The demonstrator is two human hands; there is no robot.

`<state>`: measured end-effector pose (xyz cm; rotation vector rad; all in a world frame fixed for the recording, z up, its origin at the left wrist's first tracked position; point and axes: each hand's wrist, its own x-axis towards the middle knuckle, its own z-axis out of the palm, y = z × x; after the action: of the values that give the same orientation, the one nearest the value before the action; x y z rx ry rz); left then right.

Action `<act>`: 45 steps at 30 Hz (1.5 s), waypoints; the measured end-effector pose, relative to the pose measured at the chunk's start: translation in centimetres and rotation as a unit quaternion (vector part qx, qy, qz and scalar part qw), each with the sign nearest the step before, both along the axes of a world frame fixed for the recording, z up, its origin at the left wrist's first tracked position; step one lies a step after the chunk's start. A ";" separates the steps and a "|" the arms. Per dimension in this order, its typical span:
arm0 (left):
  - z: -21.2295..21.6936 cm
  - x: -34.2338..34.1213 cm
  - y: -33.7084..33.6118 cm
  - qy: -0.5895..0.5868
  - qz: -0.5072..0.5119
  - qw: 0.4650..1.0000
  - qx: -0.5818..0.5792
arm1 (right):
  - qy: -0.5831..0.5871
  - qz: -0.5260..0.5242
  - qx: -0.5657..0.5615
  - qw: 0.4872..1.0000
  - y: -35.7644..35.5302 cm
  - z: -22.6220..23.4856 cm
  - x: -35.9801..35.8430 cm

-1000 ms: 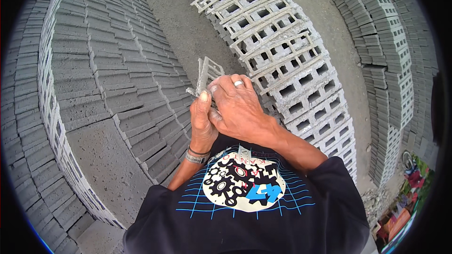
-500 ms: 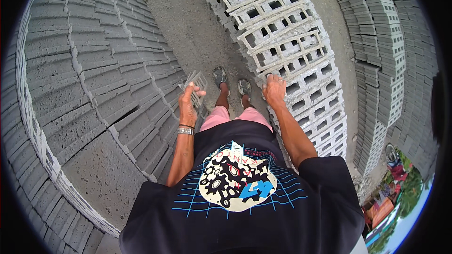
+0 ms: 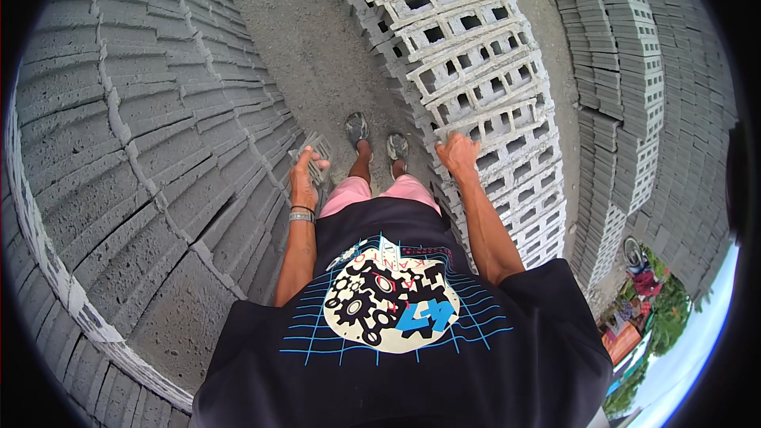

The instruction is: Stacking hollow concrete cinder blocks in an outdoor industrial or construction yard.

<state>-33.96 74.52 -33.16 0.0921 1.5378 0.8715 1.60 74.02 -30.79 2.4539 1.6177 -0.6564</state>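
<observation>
The hands have parted: left hand (image 3: 304, 180) fingers grip a folded grey wad (image 3: 317, 152), right hand (image 3: 457, 154) is fisted empty above hollow blocks (image 3: 476, 87), where a loose grip could drop it.

Left of my left hand (image 3: 304, 178) I see a broad stack of solid grey concrete blocks (image 3: 135, 150). Beneath and beyond my right hand (image 3: 457, 154) runs a row of pale hollow blocks (image 3: 468, 55). Between both hands lies a gritty concrete floor (image 3: 301, 40). Well right of the right hand, more grey block stacks (image 3: 634, 71) rise.
</observation>
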 end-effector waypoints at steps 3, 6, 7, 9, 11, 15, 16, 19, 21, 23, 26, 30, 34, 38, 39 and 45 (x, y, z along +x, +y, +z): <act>-2.7 -1.5 0.4 0.013 0.002 1.000 -0.011 | -0.012 0.042 -0.043 0.998 0.0 -0.3 0.0; -3.2 -1.7 0.5 0.014 -0.015 0.999 -0.040 | -0.024 -0.017 0.114 0.993 1.3 -0.3 -0.8; -3.5 -1.8 1.1 0.010 -0.022 0.998 -0.054 | -0.023 -0.008 0.114 0.993 2.7 -1.0 -1.6; -4.0 -1.5 1.5 0.012 -0.022 0.998 -0.059 | -0.026 0.003 0.111 0.994 4.4 -1.6 -2.6; -3.8 -0.6 2.7 0.025 -0.054 0.997 -0.052 | -0.014 0.006 0.123 0.992 4.4 -3.3 -2.0; -4.2 -1.6 2.7 0.017 -0.078 0.996 -0.046 | -0.051 0.026 0.126 0.990 6.1 -3.3 -2.2; -4.7 -1.9 2.5 0.021 -0.065 0.997 -0.046 | -0.031 0.019 0.152 0.988 7.8 -2.2 -2.8; -4.7 -1.7 1.8 0.030 -0.035 0.998 -0.031 | -0.009 -0.011 0.203 0.979 10.3 -1.2 -5.0; -4.2 -0.6 3.2 0.013 -0.036 0.998 -0.055 | -0.012 -0.011 0.175 0.984 11.4 -3.5 -5.3; -3.2 -0.5 3.6 0.019 -0.042 0.997 -0.058 | -0.041 0.005 0.216 0.976 12.3 -4.2 -6.2; -2.4 -1.2 3.9 0.028 -0.043 0.996 -0.072 | -0.028 -0.019 0.118 0.992 13.8 -4.3 -5.8; -2.3 -2.1 4.1 0.024 0.006 0.996 -0.086 | 0.015 -0.061 0.126 0.990 16.0 -3.2 -6.2; -2.0 -2.4 5.2 0.010 0.022 0.995 -0.098 | 0.009 -0.111 0.137 0.984 21.8 -3.2 -6.9; -1.7 -2.3 6.3 0.049 -0.009 0.994 -0.094 | -0.047 -0.146 0.104 0.983 22.7 -5.4 -8.0; -1.7 -2.3 6.4 0.065 -0.025 0.994 -0.090 | -0.045 -0.147 0.101 0.983 22.7 -5.5 -8.2; -2.1 -1.8 8.3 0.019 0.018 0.996 -0.083 | -0.049 -0.185 0.070 0.979 24.0 -5.6 -8.5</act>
<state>-35.80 82.78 -35.22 -0.0385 1.6464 0.7709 -6.91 98.07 -36.35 2.8736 1.2203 -0.4642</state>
